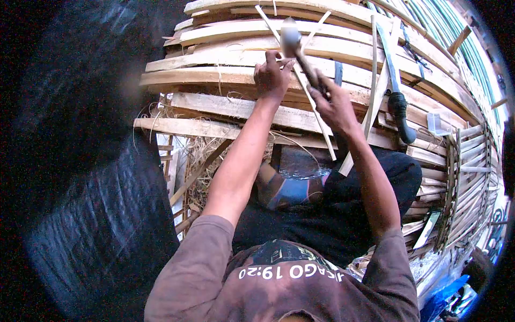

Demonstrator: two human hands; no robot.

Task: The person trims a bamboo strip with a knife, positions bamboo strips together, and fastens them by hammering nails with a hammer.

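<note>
My right hand point(333, 102) is wrapped round the handle of a hammer point(306, 67). Its blurred metal head point(291, 38) points away from me, just beyond my left fingers. My left hand point(272, 79) is closed in a pinch where two thin wooden strips cross, seemingly on the shorter slanting strip point(316, 29). Whether a nail is also between those fingers cannot be made out. The longer thin strip point(317, 115) runs past my left fingertips and down between my hands. Beneath them lie rough wooden slats point(230, 75) laid side by side.
A long curved blade point(390, 59) with a black-wrapped handle point(398, 110) lies on the slats at right. Near it is a small clear plastic box point(438, 124). Shavings point(206, 172) gather below the slats. Dark plastic sheeting point(102, 225) covers the left, and bundled sticks point(475, 177) stand at right.
</note>
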